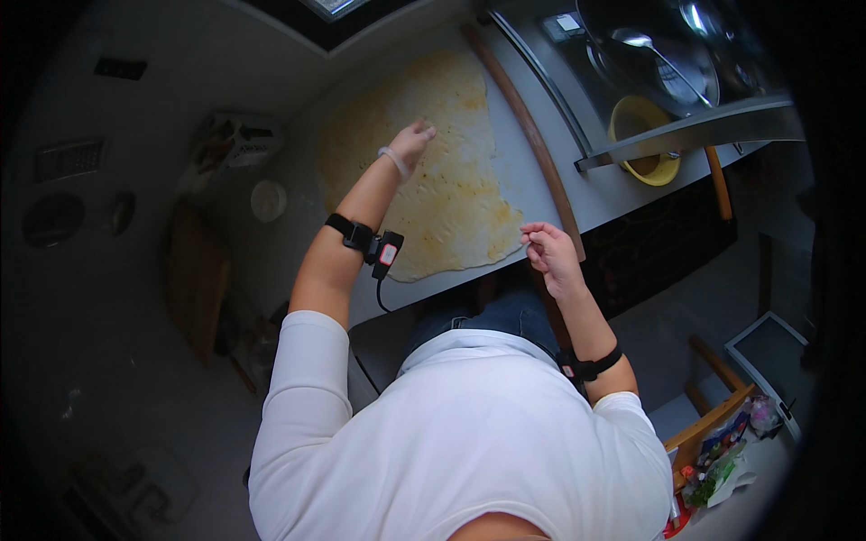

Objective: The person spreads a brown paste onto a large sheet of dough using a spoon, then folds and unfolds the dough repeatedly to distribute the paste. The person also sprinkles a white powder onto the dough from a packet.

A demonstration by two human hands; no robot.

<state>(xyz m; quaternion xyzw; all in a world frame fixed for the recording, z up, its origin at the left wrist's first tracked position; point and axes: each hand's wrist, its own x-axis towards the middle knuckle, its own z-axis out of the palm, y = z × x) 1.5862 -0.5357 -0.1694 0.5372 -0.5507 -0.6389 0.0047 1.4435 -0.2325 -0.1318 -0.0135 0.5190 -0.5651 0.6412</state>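
A wide rolled-out sheet of dough lies on the white countertop. Its top is smeared yellowish and dotted with dark specks. Over the sheet's middle is my left hand, its fingers bunched together; whether a pinch of something is in them is hidden. A pale bracelet circles that wrist. My right hand is at the near right corner of the dough, thumb and fingertips close together with the other fingers curled. I cannot tell whether those fingertips grip the dough's edge or only rest beside it.
A long wooden rolling pin lies right of the dough. Beyond it are a yellow bowl and a glass-topped stove with a wok and a metal ladle. A small white container and a box stand left.
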